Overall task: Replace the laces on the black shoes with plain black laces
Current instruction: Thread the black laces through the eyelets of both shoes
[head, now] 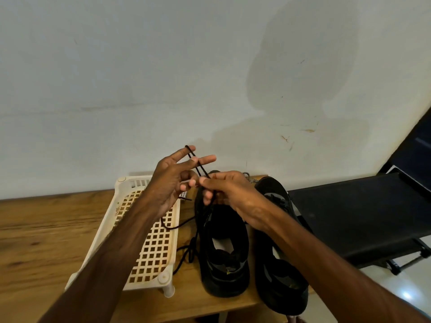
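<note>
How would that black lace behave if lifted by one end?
Probably floppy: the black lace runs straight only between the left hand and right hand, while its slack curls on the table. Likely very light, being so thin.

Left grip (pixel 171 183) bare, right grip (pixel 233 194) bare, forearms (pixel 121 241) bare, fingernails (pixel 192 183) short
</note>
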A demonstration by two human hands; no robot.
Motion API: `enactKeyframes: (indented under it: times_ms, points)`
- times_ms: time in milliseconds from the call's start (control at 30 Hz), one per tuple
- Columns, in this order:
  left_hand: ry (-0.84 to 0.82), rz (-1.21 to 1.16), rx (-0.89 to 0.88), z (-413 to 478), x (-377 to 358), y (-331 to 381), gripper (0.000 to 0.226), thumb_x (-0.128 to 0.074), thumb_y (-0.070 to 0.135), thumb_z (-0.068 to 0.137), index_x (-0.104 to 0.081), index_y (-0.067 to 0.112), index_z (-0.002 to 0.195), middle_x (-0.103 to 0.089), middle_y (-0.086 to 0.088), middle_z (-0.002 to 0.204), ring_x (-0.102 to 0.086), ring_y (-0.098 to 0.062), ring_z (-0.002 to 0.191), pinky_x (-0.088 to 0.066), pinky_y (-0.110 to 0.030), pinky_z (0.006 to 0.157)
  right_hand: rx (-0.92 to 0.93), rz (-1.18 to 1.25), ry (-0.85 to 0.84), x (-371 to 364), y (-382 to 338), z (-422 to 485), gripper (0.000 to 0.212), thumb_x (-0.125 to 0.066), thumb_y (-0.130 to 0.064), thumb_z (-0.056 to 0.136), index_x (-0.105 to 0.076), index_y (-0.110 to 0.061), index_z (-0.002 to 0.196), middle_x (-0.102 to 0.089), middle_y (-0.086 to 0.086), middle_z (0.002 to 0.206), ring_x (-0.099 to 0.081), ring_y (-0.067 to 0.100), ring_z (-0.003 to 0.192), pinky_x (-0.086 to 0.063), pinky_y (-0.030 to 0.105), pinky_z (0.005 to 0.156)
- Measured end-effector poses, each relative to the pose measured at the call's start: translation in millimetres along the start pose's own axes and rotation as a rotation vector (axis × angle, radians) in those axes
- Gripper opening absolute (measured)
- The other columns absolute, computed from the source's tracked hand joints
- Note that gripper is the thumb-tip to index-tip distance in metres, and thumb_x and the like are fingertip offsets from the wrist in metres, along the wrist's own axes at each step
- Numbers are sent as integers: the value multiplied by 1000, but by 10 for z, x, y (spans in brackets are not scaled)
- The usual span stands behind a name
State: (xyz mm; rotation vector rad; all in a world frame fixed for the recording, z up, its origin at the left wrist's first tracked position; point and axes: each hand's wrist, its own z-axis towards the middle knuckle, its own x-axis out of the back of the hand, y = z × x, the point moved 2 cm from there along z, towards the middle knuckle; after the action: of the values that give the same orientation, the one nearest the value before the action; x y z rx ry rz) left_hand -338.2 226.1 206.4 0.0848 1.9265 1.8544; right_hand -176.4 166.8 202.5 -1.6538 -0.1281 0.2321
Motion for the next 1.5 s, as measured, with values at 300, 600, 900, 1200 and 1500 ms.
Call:
enactKeyframes:
  times_ms: [300,600,900,1200,1500]
  points:
    - [468,-28,63,47,404,-75,34,-55,37,103,-59,6,117,-77,-9,109,-63,-12,62,-51,-20,53,-66,188,188,594,-99,27,33,-51,-27,106,-73,-6,119,-38,-7,62,-27,6,49,-26,18,39]
    - [-95,840,-285,-203,-495,-323,24,-62,51,96,-73,36,111,-74,14,94,-67,0,82,-52,-19,67,-43,369,74,545,-103,56,35,-43,-17,104,-68,-6,126,-44,-6,68,-28,6,50,-26,18,39]
    - [-197,699,-272,-140,-295,-199,19,-63,25,99,-78,35,95,-78,4,90,-71,-2,85,-53,-16,75,-36,316,316,795,-94,93,27,-51,-13,102,-72,-2,115,-46,-5,64,-32,7,49,-27,20,41]
    - [50,1142,-220,-84,311,-126,12,-75,32,90,-80,32,79,-74,21,74,-68,3,74,-44,-23,71,9,123,427,834,-76,96,20,-58,-7,99,-77,-2,103,-65,4,71,-58,15,60,-56,29,57]
    - [272,622,-214,-85,454,-42,18,-75,18,91,-79,22,108,-79,3,100,-72,-6,84,-59,-22,72,58,-87,468,823,-4,210,20,-57,-7,101,-75,-7,110,-80,2,95,-67,-4,75,-50,22,74]
